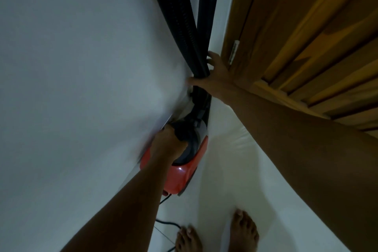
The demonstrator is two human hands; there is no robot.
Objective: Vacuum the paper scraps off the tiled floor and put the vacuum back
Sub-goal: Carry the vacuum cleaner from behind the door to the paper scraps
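A red and black vacuum cleaner (184,172) stands on the floor against a white wall, in the corner beside a wooden door. My left hand (168,144) grips the black handle on top of its body. The black ribbed hose (173,12) and a black tube (208,6) rise from the body along the wall. My right hand (214,73) wraps around both where they cross, thumb on the left side and fingers on the right. No paper scraps show on the floor.
A white wall (71,67) fills the left. A wooden door (306,37) with a metal hinge (234,51) stands at the right. The white tiled floor (235,159) runs between them. A black power cord (169,224) lies near my bare feet (243,229).
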